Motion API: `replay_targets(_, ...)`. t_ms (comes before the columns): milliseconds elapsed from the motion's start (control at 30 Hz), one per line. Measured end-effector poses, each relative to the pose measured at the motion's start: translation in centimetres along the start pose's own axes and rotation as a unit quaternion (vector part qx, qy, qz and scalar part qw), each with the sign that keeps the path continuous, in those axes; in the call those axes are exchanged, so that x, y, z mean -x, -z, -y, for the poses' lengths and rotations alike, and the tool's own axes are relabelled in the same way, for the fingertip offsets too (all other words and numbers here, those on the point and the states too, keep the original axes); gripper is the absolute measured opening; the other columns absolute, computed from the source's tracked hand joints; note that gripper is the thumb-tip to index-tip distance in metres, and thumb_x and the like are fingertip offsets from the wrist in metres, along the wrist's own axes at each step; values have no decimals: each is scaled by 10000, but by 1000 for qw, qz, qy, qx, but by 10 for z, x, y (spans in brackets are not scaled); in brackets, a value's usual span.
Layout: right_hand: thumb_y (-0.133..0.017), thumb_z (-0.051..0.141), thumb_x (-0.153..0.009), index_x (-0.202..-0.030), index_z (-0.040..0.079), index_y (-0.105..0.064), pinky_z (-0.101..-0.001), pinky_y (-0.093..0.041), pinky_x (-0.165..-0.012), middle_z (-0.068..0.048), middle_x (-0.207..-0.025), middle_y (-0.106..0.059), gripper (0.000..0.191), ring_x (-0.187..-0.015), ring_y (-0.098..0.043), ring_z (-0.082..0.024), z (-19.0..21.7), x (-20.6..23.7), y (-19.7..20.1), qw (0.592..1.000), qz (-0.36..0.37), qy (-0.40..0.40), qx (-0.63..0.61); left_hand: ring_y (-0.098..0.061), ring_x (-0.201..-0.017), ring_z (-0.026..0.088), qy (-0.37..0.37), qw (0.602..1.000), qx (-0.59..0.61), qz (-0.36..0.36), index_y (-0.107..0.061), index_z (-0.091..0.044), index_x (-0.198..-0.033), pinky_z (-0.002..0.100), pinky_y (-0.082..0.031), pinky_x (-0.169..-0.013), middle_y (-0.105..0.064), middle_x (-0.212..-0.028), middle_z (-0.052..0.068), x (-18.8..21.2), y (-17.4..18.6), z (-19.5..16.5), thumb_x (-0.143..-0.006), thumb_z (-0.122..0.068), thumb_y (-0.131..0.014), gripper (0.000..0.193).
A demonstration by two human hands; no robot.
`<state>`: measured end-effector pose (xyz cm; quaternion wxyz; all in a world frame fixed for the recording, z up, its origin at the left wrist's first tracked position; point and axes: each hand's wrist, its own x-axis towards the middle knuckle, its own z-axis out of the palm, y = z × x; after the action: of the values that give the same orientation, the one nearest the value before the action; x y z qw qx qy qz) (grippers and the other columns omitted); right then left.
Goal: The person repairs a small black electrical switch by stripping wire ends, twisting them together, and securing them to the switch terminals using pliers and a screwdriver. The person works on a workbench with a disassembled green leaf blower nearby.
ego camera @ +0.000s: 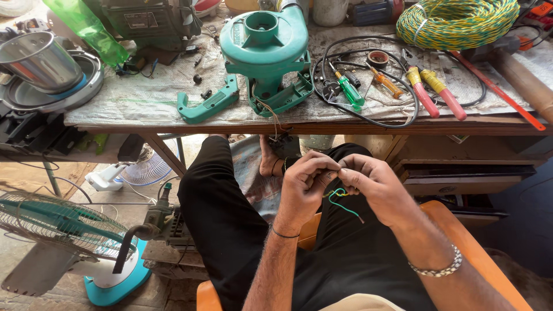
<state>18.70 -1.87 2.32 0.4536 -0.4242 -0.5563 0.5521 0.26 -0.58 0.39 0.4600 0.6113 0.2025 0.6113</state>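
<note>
Right now, green wire [340,203] between both hands' grip.

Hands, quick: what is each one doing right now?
Left hand: fingers pinched shut on the green wire.
Right hand: fingers pinched shut on the same green wire.

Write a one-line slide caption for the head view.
Left hand and right hand pinch a green-yellow wire below a bench bearing a teal blower.

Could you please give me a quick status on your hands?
Left hand and right hand pinching thin green wire over lap. Nothing blocking.
</note>
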Motion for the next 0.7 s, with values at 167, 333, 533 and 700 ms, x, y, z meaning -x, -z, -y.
replay_targets(167, -646, 178, -961, -1025, 7, -664, -247, -489, -688, 5, -845, -643, 183, -769, -581, -81, -4, -4, 13, 989, 36, -85, -119, -695, -929, 142, -51, 994, -93, 22, -676, 14, -1010, 258, -583, -817, -662, -1027, 50, 0, 0, -2, -928, 135, -686, 146)
replay_targets(333, -619, 214, -1036, -1127, 42, -690, -327, -434, -615, -47, -880, -667, 207, -739, -560, -143, -5, -1, 3, 993, -49, -82, 72, -701, -931, 120, -38, 994, -99, 21, -699, 15, -1048, 254, -591, -813, -679, -1050, 38, -1, 1, 4, -912, 94, -709, 158)
replay_targets(533, -681, 65, -914, -1071, 12, -614, -442, -530, -815, -143, -952, -664, 179, -908, -658, -344, 9, 4, -24, 807, -132, 308, 487, -663, -845, 74, 144, 981, 119, -43, -740, 23, -1064, 221, -548, -756, -735, -925, 25, -1, 2, 22, -950, -72, -766, 151)
replay_targets(700, -713, -5, -873, -1058, 7, -600, -480, -532, -811, -164, -955, -656, 217, -917, -648, -387, 15, 2, -32, 767, -134, 360, 514, -659, -777, 74, 199, 971, 126, -47, -756, 25, -1037, 218, -564, -720, -740, -865, 17, 1, 4, 29, -968, -87, -738, 133)
